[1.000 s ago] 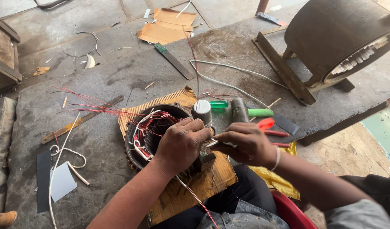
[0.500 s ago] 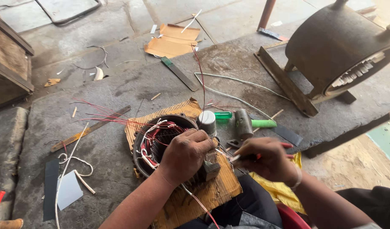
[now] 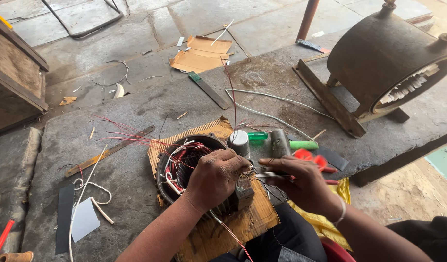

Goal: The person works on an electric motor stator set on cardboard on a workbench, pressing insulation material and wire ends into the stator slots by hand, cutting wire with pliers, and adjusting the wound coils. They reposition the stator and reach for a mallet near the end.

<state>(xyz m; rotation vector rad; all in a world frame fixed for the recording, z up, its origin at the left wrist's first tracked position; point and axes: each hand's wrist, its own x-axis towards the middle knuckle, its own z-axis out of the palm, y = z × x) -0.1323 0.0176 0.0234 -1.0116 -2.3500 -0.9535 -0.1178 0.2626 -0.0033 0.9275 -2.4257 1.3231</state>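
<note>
A small motor stator (image 3: 184, 165) with red and white winding wires sits on a piece of corrugated cardboard (image 3: 233, 223) on a stone slab. My left hand (image 3: 216, 177) rests on the stator's near rim and pinches thin wires at its edge. My right hand (image 3: 301, 182) is just to the right, closed on a thin metal tool (image 3: 264, 173) whose tip meets the wires by my left fingers. Red-handled pliers (image 3: 313, 160) lie just behind my right hand.
A hammer with a green handle (image 3: 291, 144) and a small grey cylinder (image 3: 239, 142) lie behind the stator. A large rusty motor housing (image 3: 388, 63) stands at the far right. Rulers (image 3: 209, 90), loose wires, cardboard scraps (image 3: 199, 56) and a wooden box (image 3: 14, 82) lie around.
The view has shifted a little as my head moved. My right hand has edged nearer to my left hand at the stator's rim. The stator has stayed in place.
</note>
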